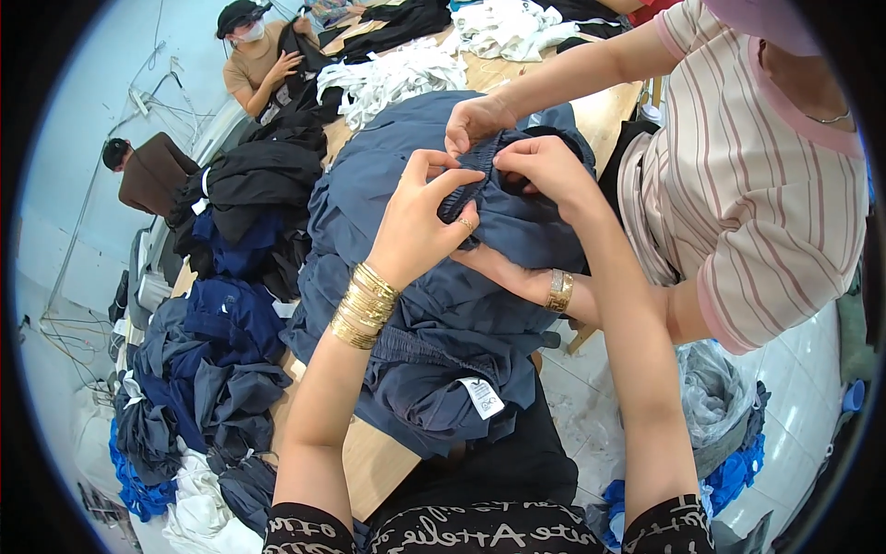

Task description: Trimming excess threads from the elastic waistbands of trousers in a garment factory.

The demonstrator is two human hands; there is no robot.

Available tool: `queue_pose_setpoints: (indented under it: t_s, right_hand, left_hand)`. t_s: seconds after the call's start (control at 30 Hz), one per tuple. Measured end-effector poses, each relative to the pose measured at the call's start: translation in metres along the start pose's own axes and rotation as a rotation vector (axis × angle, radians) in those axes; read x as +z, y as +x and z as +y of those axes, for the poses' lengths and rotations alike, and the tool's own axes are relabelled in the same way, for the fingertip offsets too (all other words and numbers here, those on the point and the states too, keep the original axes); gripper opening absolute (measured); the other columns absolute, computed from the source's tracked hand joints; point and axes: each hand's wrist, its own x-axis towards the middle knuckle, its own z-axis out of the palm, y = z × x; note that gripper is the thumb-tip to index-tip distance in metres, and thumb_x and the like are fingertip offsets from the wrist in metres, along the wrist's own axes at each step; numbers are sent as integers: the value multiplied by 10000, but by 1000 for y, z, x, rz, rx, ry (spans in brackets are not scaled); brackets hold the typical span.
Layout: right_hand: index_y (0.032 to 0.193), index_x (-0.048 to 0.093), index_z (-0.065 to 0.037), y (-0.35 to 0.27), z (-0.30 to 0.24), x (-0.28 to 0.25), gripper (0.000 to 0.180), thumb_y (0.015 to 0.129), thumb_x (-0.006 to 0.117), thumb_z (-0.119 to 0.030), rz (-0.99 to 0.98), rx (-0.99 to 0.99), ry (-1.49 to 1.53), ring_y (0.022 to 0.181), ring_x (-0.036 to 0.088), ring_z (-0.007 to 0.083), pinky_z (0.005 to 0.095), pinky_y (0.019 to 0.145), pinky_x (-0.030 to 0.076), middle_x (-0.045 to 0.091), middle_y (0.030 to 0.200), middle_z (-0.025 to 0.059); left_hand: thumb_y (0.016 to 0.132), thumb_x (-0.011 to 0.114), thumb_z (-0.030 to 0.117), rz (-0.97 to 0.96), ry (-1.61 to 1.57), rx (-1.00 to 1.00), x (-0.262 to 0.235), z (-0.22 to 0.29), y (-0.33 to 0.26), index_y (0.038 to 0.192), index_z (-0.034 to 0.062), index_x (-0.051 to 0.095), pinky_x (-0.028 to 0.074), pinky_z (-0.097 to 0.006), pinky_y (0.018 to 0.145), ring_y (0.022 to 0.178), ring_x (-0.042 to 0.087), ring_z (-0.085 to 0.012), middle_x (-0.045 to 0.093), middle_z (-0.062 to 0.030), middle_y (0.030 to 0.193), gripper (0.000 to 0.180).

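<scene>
In front of me is a dark grey-blue garment with a gathered elastic waistband (pixel 459 192). My left hand (pixel 420 217), with gold bangles on its wrist, grips the waistband between thumb and fingers. My right hand (pixel 551 175) pinches the band's right side near its upper edge. A co-worker at the right also has both hands on this cloth: one hand (pixel 475 122) at the top of the band, the other (pixel 498 272) under it, partly hidden by the fabric. Beneath lies a large heap of grey-blue garments (pixel 369 148); a white label (pixel 481 397) shows on a nearer one.
Piles of black clothing (pixel 268 171) and navy clothing (pixel 226 319) line the left. White cloth strips (pixel 397 81) lie farther back on the wooden table (pixel 383 462). A clear plastic bag (pixel 706 392) stands at the lower right. Two other people are at the far left.
</scene>
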Motion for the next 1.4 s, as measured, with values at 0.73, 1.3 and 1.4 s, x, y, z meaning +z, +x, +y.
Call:
queue_pose_setpoints:
  t_s: [0.73,1.3,1.4]
  right_hand:
    - [707,629,-86,26,-6,-14,150,754,649,-228,-243,-18,-171,642,530,55,183,609,398,567,655,-25]
    - [695,600,-84,22,2,-10,135,777,620,-189,-187,-40,30,614,462,38,175,596,340,533,661,-44]
    - [704,600,-85,24,1,-8,129,778,620,-188,-170,-53,15,612,458,41,177,594,338,529,660,-48]
  left_hand:
    - [728,654,137,9,-40,-31,4,-2,-4,1014,99,633,489,-336,776,945,553,-274,476,-115,1033,289]
    - [828,638,156,237,-921,-680,-4,16,-32,1132,31,490,381,-283,896,1016,476,-139,529,-65,1082,361]
    - [832,630,132,172,-842,-608,-7,19,-43,1124,34,507,410,-275,870,1017,481,-142,524,-70,1095,332]
